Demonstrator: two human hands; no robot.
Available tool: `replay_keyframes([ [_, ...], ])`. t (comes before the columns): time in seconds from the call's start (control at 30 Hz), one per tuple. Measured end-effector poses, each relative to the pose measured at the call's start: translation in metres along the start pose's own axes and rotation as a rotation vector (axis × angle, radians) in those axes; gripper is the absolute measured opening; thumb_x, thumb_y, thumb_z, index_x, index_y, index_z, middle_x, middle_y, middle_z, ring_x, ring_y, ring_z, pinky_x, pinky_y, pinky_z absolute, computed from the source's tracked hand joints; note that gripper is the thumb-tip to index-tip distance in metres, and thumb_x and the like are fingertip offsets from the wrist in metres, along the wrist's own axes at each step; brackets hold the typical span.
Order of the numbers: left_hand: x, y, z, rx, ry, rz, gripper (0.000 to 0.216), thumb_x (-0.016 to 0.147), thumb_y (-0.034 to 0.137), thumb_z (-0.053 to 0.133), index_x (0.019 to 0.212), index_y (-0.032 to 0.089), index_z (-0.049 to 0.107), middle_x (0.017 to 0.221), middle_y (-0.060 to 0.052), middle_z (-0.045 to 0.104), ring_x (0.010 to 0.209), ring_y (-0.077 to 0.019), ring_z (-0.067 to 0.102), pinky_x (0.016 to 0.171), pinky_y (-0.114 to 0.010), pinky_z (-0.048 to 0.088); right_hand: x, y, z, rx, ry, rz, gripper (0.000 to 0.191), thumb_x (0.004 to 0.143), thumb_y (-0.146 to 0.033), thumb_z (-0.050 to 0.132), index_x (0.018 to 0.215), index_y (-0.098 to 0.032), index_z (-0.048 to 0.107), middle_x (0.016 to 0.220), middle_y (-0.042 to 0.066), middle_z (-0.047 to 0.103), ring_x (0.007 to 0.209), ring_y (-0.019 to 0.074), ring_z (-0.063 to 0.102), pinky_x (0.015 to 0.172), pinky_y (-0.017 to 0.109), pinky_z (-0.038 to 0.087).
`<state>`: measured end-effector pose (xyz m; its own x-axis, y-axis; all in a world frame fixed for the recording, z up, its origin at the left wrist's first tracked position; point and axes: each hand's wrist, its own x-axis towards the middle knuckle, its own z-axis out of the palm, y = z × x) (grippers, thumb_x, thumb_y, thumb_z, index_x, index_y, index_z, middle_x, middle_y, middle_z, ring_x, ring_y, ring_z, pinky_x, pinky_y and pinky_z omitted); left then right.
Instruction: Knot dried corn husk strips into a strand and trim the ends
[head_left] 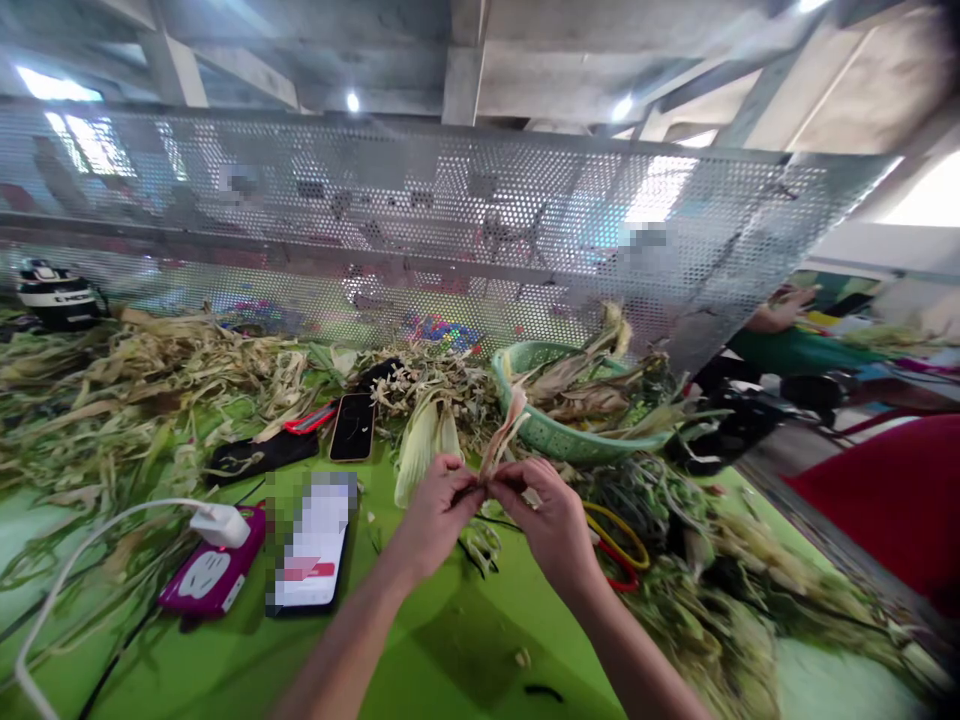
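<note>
Between my two hands, just above the green table, is a dried corn husk strip, its brownish-pink end pointing up. My left hand pinches its lower end with thumb and fingers. Close beside it, fingertips almost touching, my right hand pinches the same end. The exact grip point is hidden by the fingers. Behind my left hand lies a pale, wider husk bundle. Beyond my right hand stands a green plastic basket with husks in it.
Left are a lit phone, a purple power strip with a white charger, a dark phone and a red cutter. Husks pile up at left and right. A perforated metal screen borders the back.
</note>
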<state>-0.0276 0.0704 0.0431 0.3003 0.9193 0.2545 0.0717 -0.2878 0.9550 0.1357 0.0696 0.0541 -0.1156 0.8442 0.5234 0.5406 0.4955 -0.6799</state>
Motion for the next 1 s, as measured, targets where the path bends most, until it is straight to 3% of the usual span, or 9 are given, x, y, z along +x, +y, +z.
replay_keyframes([
  [0.17, 0.0, 0.002, -0.001, -0.103, -0.093, -0.024, 0.016, 0.087, 0.029, 0.05, 0.084, 0.017, 0.061, 0.084, -0.003, 0.055, 0.085, -0.0171, 0.051, 0.08, -0.028, 0.041, 0.001, -0.002, 0.002, 0.321, -0.066, 0.212, 0.014, 0.078, -0.032, 0.067, 0.084, -0.019, 0.066, 0.077, 0.002, 0.059, 0.068, 0.0155, 0.052, 0.063, 0.026, 0.044],
  [0.3, -0.002, 0.006, -0.002, -0.183, -0.124, -0.063, 0.019, 0.086, 0.031, 0.051, 0.08, 0.016, 0.06, 0.077, -0.002, 0.054, 0.08, -0.0162, 0.051, 0.075, -0.026, 0.041, 0.001, -0.008, 0.0, 0.506, -0.155, 0.295, 0.024, 0.076, -0.035, 0.07, 0.095, -0.021, 0.066, 0.103, 0.004, 0.059, 0.069, 0.0121, 0.053, 0.066, 0.026, 0.046],
  [0.4, -0.004, 0.007, -0.001, -0.166, -0.116, -0.064, 0.016, 0.084, 0.03, 0.052, 0.083, 0.016, 0.06, 0.076, -0.002, 0.054, 0.075, -0.0145, 0.051, 0.07, -0.025, 0.041, 0.001, -0.009, 0.001, 0.666, -0.245, 0.38, 0.024, 0.077, -0.037, 0.069, 0.091, -0.019, 0.064, 0.089, 0.003, 0.063, 0.073, 0.0143, 0.056, 0.069, 0.027, 0.046],
  [0.47, -0.004, 0.006, 0.0, -0.101, -0.083, -0.041, 0.013, 0.083, 0.028, 0.054, 0.085, 0.016, 0.06, 0.079, -0.002, 0.056, 0.075, -0.0142, 0.051, 0.069, -0.024, 0.041, 0.0, -0.007, 0.003, 0.669, -0.213, 0.388, 0.023, 0.075, -0.037, 0.071, 0.084, -0.017, 0.063, 0.077, 0.002, 0.061, 0.072, 0.0149, 0.055, 0.067, 0.026, 0.045],
  [0.67, -0.004, 0.008, 0.003, 0.137, 0.026, -0.019, 0.014, 0.084, 0.029, 0.055, 0.089, 0.018, 0.061, 0.088, -0.004, 0.064, 0.082, -0.0172, 0.058, 0.072, -0.026, 0.043, -0.001, 0.0, 0.009, 0.536, -0.052, 0.379, 0.027, 0.07, -0.038, 0.075, 0.076, -0.016, 0.06, 0.068, 0.0, 0.059, 0.064, 0.0138, 0.052, 0.059, 0.025, 0.043],
  [1.0, -0.004, 0.004, 0.004, -0.071, 0.056, -0.151, 0.024, 0.084, 0.036, 0.056, 0.099, 0.018, 0.06, 0.092, -0.005, 0.067, 0.082, -0.0183, 0.06, 0.072, -0.027, 0.046, -0.002, -0.002, 0.01, 0.42, -0.044, 0.354, 0.021, 0.075, -0.036, 0.069, 0.074, -0.017, 0.061, 0.066, 0.0, 0.059, 0.062, 0.0142, 0.051, 0.057, 0.025, 0.041],
])
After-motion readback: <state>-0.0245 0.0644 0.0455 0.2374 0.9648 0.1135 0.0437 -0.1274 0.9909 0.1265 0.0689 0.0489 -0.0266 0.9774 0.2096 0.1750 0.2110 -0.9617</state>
